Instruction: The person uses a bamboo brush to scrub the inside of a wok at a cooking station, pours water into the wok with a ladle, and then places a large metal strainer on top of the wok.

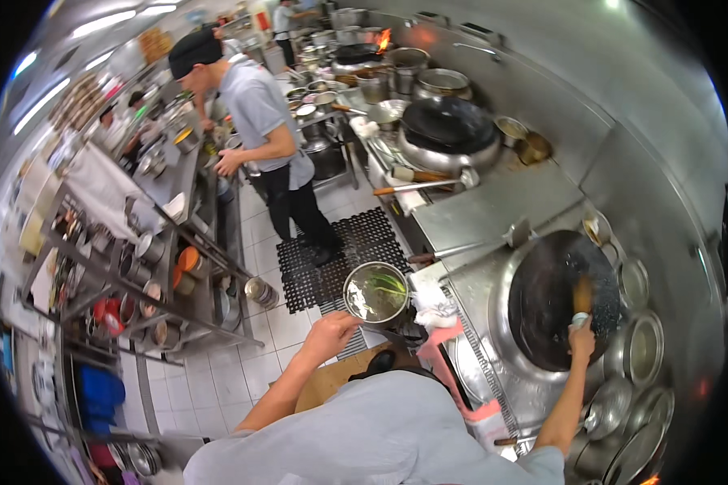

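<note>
My left hand [332,335] pinches the near-left rim of a round metal pot [347,285]. Inside the pot are a pale, clear liquid and long green stalks [388,283] that look like scallions. Off to the right, my right hand [582,341] grips the bound end of a bamboo wok brush [582,296]. The brush's blurred bristles are down in a large black wok [537,291], whose surface looks wet. A broad steel ring [498,303] surrounds the wok on the stove.
A ladle [461,250] lies left of the wok, near a crumpled white cloth [431,297]. Metal pots [645,348] line the wall side. A co-worker [258,115] stands ahead on a black rubber mat [364,236]. A can [261,293] stands on the floor by steel shelving [151,291].
</note>
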The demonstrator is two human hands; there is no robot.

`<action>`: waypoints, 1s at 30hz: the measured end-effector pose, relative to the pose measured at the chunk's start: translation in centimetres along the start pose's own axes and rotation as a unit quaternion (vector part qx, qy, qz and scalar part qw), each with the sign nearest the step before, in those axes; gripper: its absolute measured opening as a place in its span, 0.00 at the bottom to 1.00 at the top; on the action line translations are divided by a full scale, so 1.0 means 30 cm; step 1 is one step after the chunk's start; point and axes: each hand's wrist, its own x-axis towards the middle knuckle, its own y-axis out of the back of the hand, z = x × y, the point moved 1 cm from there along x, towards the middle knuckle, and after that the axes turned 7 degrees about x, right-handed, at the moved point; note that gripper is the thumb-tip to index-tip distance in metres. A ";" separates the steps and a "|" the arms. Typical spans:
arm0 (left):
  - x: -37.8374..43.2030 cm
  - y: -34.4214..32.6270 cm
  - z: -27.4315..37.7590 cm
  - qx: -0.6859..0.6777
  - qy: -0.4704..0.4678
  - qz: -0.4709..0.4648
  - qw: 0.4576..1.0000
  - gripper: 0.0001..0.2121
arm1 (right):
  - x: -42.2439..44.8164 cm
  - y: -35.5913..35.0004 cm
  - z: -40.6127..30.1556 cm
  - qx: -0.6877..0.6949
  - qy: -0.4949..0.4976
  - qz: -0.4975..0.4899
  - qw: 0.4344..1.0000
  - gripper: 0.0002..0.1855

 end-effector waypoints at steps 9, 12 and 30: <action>-0.061 0.022 0.050 0.007 0.012 0.014 1.000 0.07 | 0.053 -0.069 -0.294 0.232 -0.144 0.012 0.962 0.37; -0.076 0.014 0.049 0.014 0.031 0.002 0.999 0.07 | 0.043 -0.103 -0.362 0.241 -0.101 -0.011 0.965 0.36; -0.016 0.030 -0.099 0.009 0.027 0.051 0.998 0.06 | -0.147 0.226 0.238 -0.169 0.058 -0.172 0.969 0.43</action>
